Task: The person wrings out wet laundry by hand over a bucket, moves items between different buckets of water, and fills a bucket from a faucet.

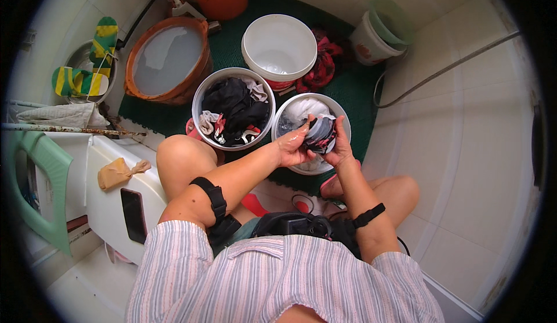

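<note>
Both my hands are wrapped round a wet, bunched piece of dark striped cloth (320, 133) with grey, black and pinkish parts. My left hand (292, 147) grips it from the left, wet and shiny. On the other side my right hand (341, 144) closes on it with the fingers partly hidden. The bundle is held over a white bucket (278, 114) that holds white cloth (304, 107) and water. Just left of it stands another white bucket (196, 98), filled with black clothes (235, 105) and some pale and red pieces.
Behind are an empty-looking white bucket (278, 42), red cloth (322, 62) and a brown tub (139, 53) of cloudy water. Green-yellow flip-flops (103, 44) lean at left. A phone (134, 214) and tied bag (119, 173) lie on a white surface. A hose (447, 65) crosses the right wall.
</note>
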### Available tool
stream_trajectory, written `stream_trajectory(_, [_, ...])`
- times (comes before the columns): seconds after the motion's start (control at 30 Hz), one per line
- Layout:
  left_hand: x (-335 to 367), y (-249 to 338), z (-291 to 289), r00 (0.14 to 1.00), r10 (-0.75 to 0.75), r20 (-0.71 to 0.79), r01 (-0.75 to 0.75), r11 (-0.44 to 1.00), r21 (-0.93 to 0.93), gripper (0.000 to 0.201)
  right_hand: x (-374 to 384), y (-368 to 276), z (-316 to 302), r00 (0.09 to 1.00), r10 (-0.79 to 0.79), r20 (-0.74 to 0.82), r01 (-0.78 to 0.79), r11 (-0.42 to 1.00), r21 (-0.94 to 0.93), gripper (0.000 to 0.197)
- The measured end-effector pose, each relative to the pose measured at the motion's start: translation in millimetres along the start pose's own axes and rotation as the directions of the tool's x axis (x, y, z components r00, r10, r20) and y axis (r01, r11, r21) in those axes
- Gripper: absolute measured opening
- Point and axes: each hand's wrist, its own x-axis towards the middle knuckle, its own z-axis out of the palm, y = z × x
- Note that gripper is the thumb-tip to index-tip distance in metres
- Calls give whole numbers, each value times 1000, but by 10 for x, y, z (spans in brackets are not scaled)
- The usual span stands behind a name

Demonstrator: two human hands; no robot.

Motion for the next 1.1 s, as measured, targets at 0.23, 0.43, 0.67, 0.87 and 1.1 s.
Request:
stream_trajectory(0.23, [27,-25,-47,974,-177,-144,215,921,324,35,111,-71,38,971,-224,-87,166,889,-426,27])
stream_trajectory(0.43, [75,-24,-45,971,104,-216,121,565,816,47,28,-94,396,955,-278,-103,131,707,-695,33])
stream_trajectory(0.67, [142,-151,-50,823,554,-122,79,101,992,75,104,-47,293,932,-304,-196,56,656,-753,20])
stream_trajectory(0.87, [95,-78,46,907,340,-248,6,580,815,44,-10,-180,323,971,-206,-124,73,742,-666,35])
stream_trajectory(1.1, [36,27,81,996,-88,-22,88,996,9,25,-138,-209,309,935,-174,309,231,960,-159,85])
